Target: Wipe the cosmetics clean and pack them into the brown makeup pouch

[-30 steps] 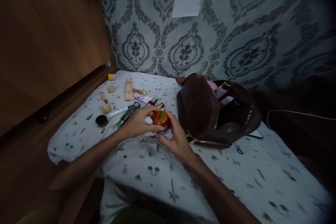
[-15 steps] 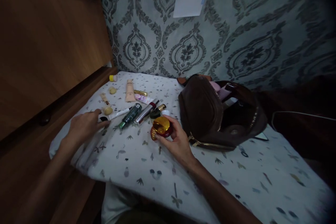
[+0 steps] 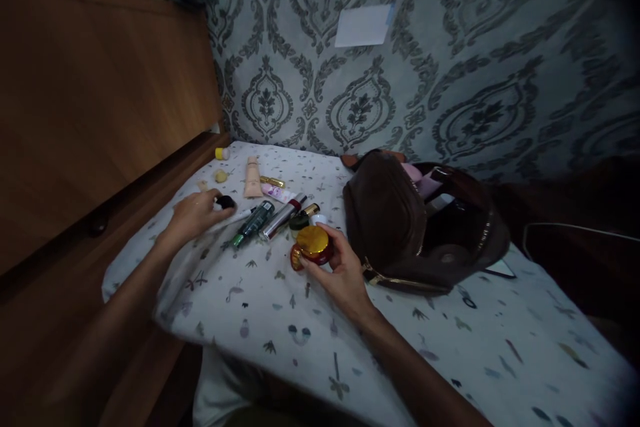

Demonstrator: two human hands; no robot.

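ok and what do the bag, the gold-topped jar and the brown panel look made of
Bag: leather or imitation leather, judging by its soft brown sheen and sagging opening. Jar: mirror-like gold on top, glossy dark red below; perhaps metallised plastic or coated glass, the look leaves it open. Panel: probably wood or veneer, satin, going by its faint grain.

The left forearm (image 3: 127, 300) slanted inward from the lower left, its hand (image 3: 194, 217) back upward, fingers bent in a grip. The right forearm (image 3: 417, 360) angled in from the lower right, its hand (image 3: 345, 278) gripping, thumb below the curved fingers.
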